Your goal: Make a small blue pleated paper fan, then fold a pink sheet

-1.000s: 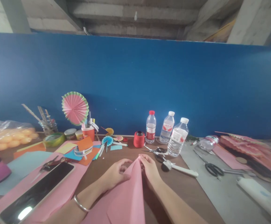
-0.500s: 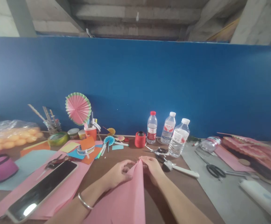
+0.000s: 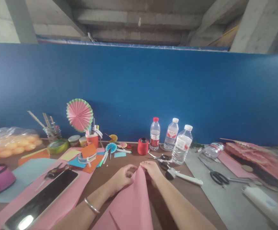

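A large pink sheet of paper (image 3: 131, 204) stretches from the near edge of the view up to my hands, folded over along its right side. My left hand (image 3: 124, 177) grips the paper's left edge near its far tip, fingers curled. At the tip itself, my right hand (image 3: 150, 171) pinches the folded paper between thumb and fingers. A silver bangle (image 3: 91, 206) circles my left wrist. Close to the right hand lie black-handled scissors (image 3: 164, 158) and a tool with a white handle (image 3: 186, 177).
Three bottles (image 3: 154, 135) and a red thread spool (image 3: 143, 147) stand at the back. On the left are a phone (image 3: 43, 198), pink sheets, coloured papers and a pleated paper fan (image 3: 79, 115) in a red cup. More scissors (image 3: 217, 177) lie on the grey sheet at right.
The view has tilted up slightly and shifted a little. Both hands stay on the tip of the pink paper, whose fold bulges rounder, and its lower part has swung slightly right.
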`<state>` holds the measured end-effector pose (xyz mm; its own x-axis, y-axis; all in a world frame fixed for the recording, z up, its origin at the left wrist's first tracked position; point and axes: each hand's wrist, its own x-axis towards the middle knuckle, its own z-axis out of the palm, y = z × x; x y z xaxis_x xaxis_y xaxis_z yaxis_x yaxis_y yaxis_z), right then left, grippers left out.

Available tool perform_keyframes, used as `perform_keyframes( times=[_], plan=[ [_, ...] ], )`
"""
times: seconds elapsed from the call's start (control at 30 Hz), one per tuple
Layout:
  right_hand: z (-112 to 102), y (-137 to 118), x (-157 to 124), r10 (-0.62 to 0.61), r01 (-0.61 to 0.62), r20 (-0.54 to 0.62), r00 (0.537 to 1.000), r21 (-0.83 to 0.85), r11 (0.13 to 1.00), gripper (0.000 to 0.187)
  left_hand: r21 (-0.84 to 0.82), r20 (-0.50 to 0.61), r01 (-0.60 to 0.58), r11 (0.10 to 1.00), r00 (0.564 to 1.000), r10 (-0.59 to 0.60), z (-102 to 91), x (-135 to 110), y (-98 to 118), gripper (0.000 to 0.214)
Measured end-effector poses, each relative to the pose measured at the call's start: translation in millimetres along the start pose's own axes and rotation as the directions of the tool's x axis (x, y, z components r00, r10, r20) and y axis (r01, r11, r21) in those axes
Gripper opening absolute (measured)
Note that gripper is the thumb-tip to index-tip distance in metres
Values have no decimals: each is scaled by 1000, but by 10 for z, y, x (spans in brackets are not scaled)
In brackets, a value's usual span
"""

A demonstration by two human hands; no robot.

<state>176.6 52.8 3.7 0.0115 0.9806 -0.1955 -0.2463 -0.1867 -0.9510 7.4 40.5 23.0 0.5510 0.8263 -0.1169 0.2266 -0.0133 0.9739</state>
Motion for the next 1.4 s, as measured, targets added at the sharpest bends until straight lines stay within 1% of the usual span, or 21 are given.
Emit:
perform_keyframes(
  times=[0.07, 0.2, 0.27, 0.33, 0.4, 0.47, 0.53, 0.6, 0.7, 0.8, 0.87, 0.97, 1.07, 1.17, 1.33, 1.4],
  plan=[
    [30, -4, 78, -15, 14, -28, 999, -40, 999, 20, -28, -27, -21, 999, 999, 20, -15, 47, -29, 49],
    [68, 10, 192, -74, 63, -87, 993, -124, 990, 22, -145, -16, -13, 989, 1000, 11, -16, 69, -53, 55],
    [72, 28, 234, -98, 83, -102, 990, -146, 986, 22, -174, -21, -5, 985, 1000, 1, -10, 60, -48, 59],
    [70, 50, 272, -92, 77, -100, 991, -141, 987, 22, -180, -27, -4, 984, 1000, -1, -4, 52, -41, 64],
    [66, 76, 302, -58, 48, -85, 995, -115, 992, 23, -182, -6, -5, 983, 1000, 4, 0, 49, -42, 66],
    [62, 99, 321, -26, 20, -73, 997, -87, 996, 23, -170, 9, 1, 985, 1000, 0, 5, 50, -48, 68],
    [58, 117, 330, -18, 13, -75, 997, -73, 997, 22, -132, -2, 15, 991, 1000, -16, 13, 51, -52, 68],
    [53, 130, 331, -32, 26, -92, 995, -70, 997, 22, -91, -25, 20, 996, 999, -22, 23, 49, -43, 64],
    [53, 146, 327, -62, 54, -118, 991, -71, 996, 22, -63, -64, -14, 998, 998, 10, 41, 39, -11, 58],
    [62, 154, 316, -79, 71, -139, 987, -66, 995, 20, -24, -100, -36, 999, 994, 33, 55, 32, 15, 61],
    [73, 146, 305, -79, 71, -149, 986, -53, 996, 17, -10, -90, -42, 999, 995, 41, 61, 33, 26, 61],
    [90, 112, 290, -54, 51, -155, 986, -22, 998, 12, -26, -74, -70, 997, 995, 67, 68, 38, 36, 54],
    [99, 79, 290, -14, 16, -149, 989, 12, 1000, 8, -52, -68, -90, 995, 994, 86, 74, 44, 34, 52],
    [91, 70, 300, 19, -15, -130, 991, 37, 999, 7, -67, -72, -109, 992, 992, 105, 78, 51, 10, 55],
    [69, 63, 282, 45, -41, -89, 995, 49, 998, 11, -33, -139, -142, 989, 981, 137, 82, 57, -43, 55],
    [72, 47, 266, 48, -44, -78, 996, 53, 998, 11, -9, -144, -137, 991, 980, 134, 75, 56, -41, 53]
  ],
)
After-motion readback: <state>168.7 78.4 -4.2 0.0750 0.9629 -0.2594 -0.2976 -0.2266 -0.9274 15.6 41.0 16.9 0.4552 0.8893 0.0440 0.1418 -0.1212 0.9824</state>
